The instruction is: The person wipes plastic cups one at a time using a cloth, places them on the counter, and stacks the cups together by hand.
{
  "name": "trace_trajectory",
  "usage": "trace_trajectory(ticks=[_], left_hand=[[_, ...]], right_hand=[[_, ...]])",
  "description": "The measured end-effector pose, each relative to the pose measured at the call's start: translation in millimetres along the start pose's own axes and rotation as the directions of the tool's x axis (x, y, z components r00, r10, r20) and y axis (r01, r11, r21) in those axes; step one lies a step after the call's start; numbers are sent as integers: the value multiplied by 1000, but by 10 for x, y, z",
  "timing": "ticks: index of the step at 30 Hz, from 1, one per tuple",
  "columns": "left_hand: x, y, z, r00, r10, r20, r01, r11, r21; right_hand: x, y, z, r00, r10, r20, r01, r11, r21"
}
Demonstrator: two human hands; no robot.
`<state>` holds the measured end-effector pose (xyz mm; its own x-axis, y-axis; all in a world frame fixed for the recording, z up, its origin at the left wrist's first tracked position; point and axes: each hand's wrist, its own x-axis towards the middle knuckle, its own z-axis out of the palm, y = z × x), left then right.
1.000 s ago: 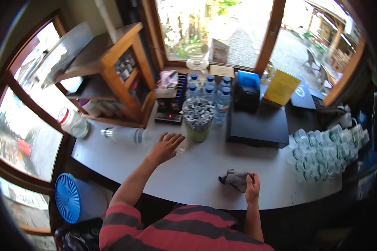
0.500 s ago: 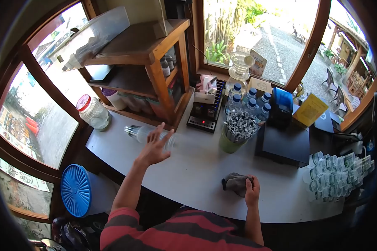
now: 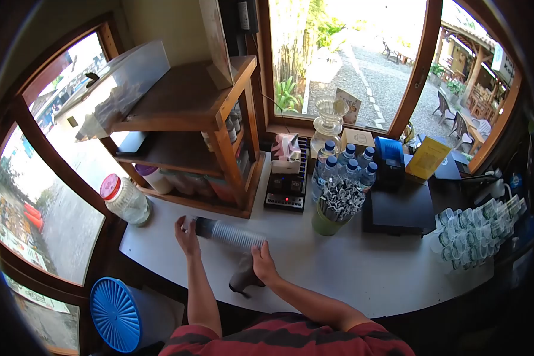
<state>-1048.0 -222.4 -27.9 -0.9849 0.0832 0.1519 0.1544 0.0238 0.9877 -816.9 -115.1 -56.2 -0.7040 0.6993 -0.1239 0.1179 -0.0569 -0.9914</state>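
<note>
Right hand (image 3: 265, 264) moved left, fingers holding grey cloth (image 3: 243, 276); cup stack (image 3: 234, 234) spans left-right between hands, left hand (image 3: 187, 236) gripping left end.

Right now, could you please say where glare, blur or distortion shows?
Head view: daylight washes out the top of the front window; head view: the plastic cup stack and grey cloth look slightly blurred; head view: the corners are black and the white counter seems bowed.

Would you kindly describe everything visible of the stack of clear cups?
The stack looks like nested clear plastic, with close-set ribbed rims and a darker section near one end. It is sideways, between left grip at the darker end and right grip at the other; whether it touches the counter is unclear.
</note>
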Motion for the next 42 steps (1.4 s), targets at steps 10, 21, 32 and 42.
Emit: trace_trajectory(ticks=[10,21,32,42], left_hand=[[-973,1318,1029,619,747,243,-704,665,-250],[-849,1682,1142,509,822,255,-779,566,-270],[-1677,2514,1171,541,836,93,-671,495,-552],[-3914,1710,1596,153,184,971,262,940,-220]], right_hand=[[150,152,-731,986,138,93,-121,978,-167],[-1087,-346,-2452,950,-157,-270,3,870,-493],[-1967,-761,-2949,876,-157,-456,198,979,43],[-1821,-1164,-2985,747,-479,-462,520,853,-43]])
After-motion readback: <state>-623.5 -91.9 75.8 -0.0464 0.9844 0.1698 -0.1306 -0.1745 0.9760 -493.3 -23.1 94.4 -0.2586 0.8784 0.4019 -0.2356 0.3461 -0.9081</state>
